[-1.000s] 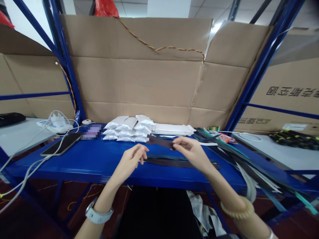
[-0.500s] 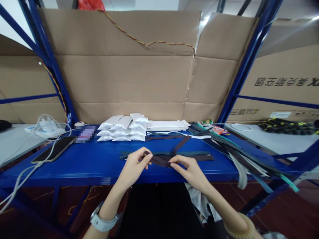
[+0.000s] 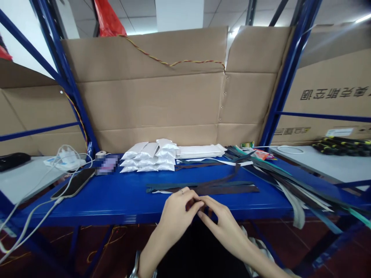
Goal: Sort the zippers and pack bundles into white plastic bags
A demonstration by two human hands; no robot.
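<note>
My left hand and my right hand meet at the front edge of the blue table, fingertips pinched close together. Between them they hold a dark brown zipper, whose loose length curves away behind the fingers toward the back right. The pinched part is mostly hidden by the fingers. Just beyond my hands, a dark teal zipper and another brown zipper lie flat across the table.
White pouches are stacked at the back, beside a flat white stack. A heap of long zippers hangs over the right front edge. At left lie a phone and white cables. Cardboard stands behind.
Both hands have come closer together and moved nearer my body, so the brown zipper stretched between them is now mostly hidden by fingers. The view has shifted slightly.
</note>
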